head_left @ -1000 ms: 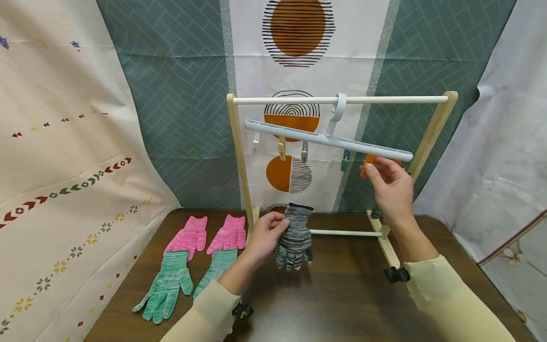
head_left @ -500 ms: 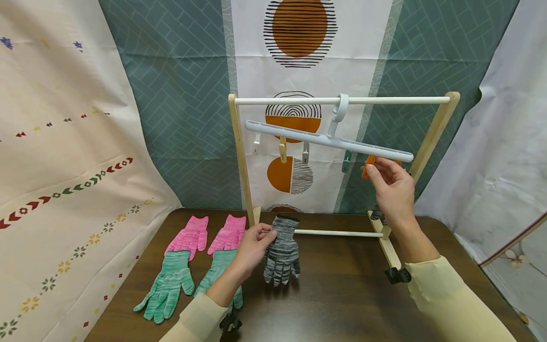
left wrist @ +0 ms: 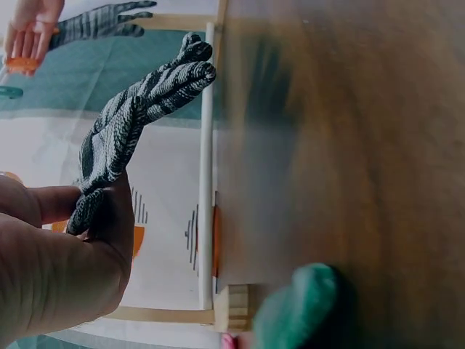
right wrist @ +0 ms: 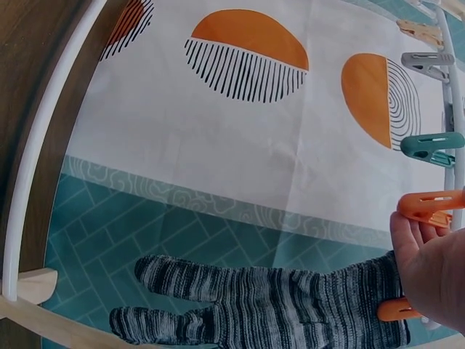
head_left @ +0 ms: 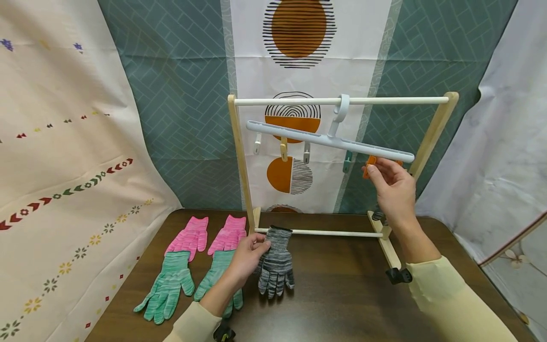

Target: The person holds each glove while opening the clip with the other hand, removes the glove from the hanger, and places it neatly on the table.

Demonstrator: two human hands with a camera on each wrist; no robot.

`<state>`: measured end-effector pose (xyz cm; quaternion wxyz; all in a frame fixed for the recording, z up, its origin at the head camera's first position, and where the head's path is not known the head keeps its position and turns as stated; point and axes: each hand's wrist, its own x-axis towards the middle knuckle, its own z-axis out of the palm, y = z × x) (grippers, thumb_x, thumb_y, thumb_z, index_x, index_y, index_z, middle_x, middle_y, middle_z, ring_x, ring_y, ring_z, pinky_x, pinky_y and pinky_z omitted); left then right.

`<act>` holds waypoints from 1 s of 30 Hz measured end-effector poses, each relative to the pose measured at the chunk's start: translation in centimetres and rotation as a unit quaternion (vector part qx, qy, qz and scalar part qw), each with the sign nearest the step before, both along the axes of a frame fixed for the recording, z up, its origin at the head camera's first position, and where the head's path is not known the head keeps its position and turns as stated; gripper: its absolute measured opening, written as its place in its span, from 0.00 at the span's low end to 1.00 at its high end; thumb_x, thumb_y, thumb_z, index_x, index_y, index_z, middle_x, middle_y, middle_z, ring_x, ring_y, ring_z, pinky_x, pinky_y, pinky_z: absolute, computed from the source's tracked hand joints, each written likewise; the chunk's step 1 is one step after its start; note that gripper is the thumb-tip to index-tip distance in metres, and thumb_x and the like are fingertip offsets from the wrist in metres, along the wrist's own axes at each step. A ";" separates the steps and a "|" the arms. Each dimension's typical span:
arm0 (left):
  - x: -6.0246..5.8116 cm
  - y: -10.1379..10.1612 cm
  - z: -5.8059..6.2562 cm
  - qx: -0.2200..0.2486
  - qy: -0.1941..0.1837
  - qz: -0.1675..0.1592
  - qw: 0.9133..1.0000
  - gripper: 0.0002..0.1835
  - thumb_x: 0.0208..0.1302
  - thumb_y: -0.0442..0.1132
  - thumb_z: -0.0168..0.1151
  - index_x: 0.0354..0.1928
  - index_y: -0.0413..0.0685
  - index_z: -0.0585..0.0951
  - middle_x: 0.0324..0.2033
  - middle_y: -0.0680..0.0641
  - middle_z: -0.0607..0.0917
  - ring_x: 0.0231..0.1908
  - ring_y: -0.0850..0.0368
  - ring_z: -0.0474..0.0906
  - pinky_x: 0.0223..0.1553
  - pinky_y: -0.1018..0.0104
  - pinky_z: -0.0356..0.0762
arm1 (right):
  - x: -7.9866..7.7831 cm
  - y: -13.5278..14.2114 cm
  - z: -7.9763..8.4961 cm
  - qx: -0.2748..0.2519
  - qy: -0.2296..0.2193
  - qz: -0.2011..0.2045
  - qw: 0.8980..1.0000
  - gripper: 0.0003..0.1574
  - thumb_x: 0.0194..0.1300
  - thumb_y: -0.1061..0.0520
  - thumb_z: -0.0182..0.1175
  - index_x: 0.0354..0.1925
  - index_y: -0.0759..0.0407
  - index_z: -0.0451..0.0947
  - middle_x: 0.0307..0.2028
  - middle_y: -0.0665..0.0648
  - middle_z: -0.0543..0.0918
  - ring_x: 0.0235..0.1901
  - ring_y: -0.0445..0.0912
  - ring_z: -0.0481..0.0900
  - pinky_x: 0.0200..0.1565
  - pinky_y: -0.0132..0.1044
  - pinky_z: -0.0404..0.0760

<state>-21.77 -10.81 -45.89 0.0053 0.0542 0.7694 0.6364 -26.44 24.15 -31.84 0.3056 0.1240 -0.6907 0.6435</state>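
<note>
My left hand [head_left: 245, 259] pinches a black-and-grey striped knit glove [head_left: 278, 263] near its cuff. This glove hangs fingers down over the table; the left wrist view shows it edge-on [left wrist: 120, 131]. My right hand [head_left: 395, 192] holds an orange clothespin [head_left: 370, 167] below the low right end of the tilted pale hanger [head_left: 329, 139], thumb on its near side. A matching striped glove [right wrist: 290, 302] hangs at that end, a second orange clothespin [right wrist: 397, 310] at its cuff; in the head view my right hand and forearm hide most of it.
The hanger hooks over the white top bar [head_left: 282, 101] of a wooden rack. More clothespins hang along it, including a green one [head_left: 347, 162]. Pink gloves [head_left: 188, 236] and green gloves [head_left: 164, 285] lie on the table [head_left: 342, 304] at left.
My left hand has moved left and down with the striped glove, away from the hanger. My right hand stays at the orange clothespin.
</note>
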 end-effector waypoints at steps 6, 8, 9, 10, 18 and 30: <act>0.2 -0.4 -1.1 -0.007 -0.011 0.001 1.000 0.13 0.78 0.36 0.61 0.53 0.30 0.80 0.49 0.34 0.89 0.52 0.46 0.83 0.51 0.53 0.78 | 0.1 0.1 0.0 0.002 -0.001 0.002 1.000 0.27 0.76 0.55 0.67 0.65 0.69 0.79 0.50 0.55 0.88 0.49 0.40 0.88 0.53 0.26 0.81; 0.2 -0.5 -1.4 -0.004 -0.019 0.004 1.000 0.13 0.78 0.35 0.61 0.54 0.29 0.79 0.48 0.34 0.89 0.50 0.46 0.84 0.49 0.54 0.78 | 0.1 0.1 0.0 0.003 0.000 0.001 1.000 0.27 0.76 0.55 0.67 0.65 0.69 0.79 0.50 0.55 0.88 0.48 0.40 0.88 0.53 0.26 0.81; 0.2 -0.5 -1.6 -0.006 -0.022 0.007 1.000 0.13 0.78 0.35 0.61 0.54 0.29 0.79 0.47 0.35 0.89 0.48 0.47 0.84 0.48 0.55 0.78 | 0.1 0.1 0.0 0.002 0.000 0.001 1.000 0.27 0.76 0.55 0.67 0.65 0.69 0.79 0.50 0.55 0.88 0.48 0.40 0.88 0.53 0.26 0.81; 0.2 -0.6 -1.8 -0.007 -0.026 0.010 1.000 0.14 0.78 0.35 0.61 0.55 0.29 0.79 0.46 0.36 0.89 0.47 0.48 0.84 0.47 0.56 0.78 | 0.1 0.2 -0.1 0.003 0.000 0.000 1.000 0.27 0.76 0.55 0.67 0.64 0.69 0.79 0.50 0.55 0.88 0.48 0.40 0.88 0.53 0.26 0.81; 0.5 -1.0 -2.7 -0.025 -0.036 0.014 0.999 0.14 0.76 0.35 0.62 0.53 0.29 0.79 0.41 0.40 0.87 0.39 0.54 0.80 0.41 0.59 0.77 | 0.1 0.2 -0.1 0.009 0.002 -0.003 1.000 0.27 0.76 0.54 0.67 0.64 0.69 0.79 0.49 0.55 0.89 0.48 0.40 0.87 0.52 0.26 0.81; 0.6 -1.6 -3.1 -0.055 -0.049 0.011 0.997 0.15 0.74 0.33 0.62 0.53 0.25 0.78 0.37 0.40 0.86 0.37 0.53 0.79 0.38 0.61 0.75 | 0.0 0.4 -0.2 -0.005 0.006 -0.001 1.000 0.27 0.76 0.54 0.67 0.65 0.68 0.80 0.52 0.61 0.89 0.49 0.41 0.87 0.53 0.26 0.81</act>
